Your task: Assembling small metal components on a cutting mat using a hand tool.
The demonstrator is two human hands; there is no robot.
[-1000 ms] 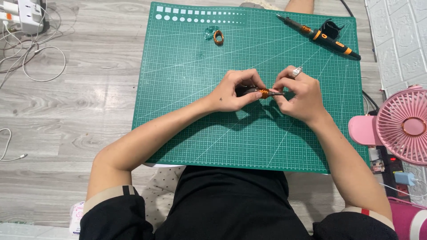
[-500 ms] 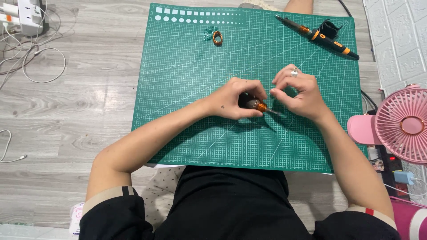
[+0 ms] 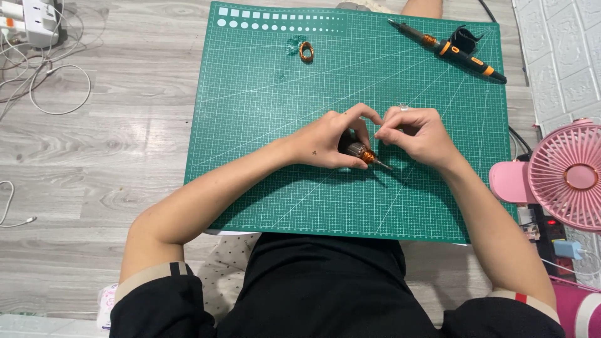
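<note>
Your left hand [image 3: 332,141] holds a small motor part [image 3: 362,152] with orange wire, near the middle of the green mat [image 3: 263,94]. Your right hand [image 3: 416,134] pinches its fingers just above the part's thin metal tip. A black and orange tool [image 3: 447,47] lies at the upper right.

I see both forearms reaching in from the mat's near edge and meeting at its middle. My left hand [image 3: 328,141] is curled closed, thumb underneath. My right hand [image 3: 418,134] sits just beside it, fingertips [image 3: 383,133] pinched together.
</note>
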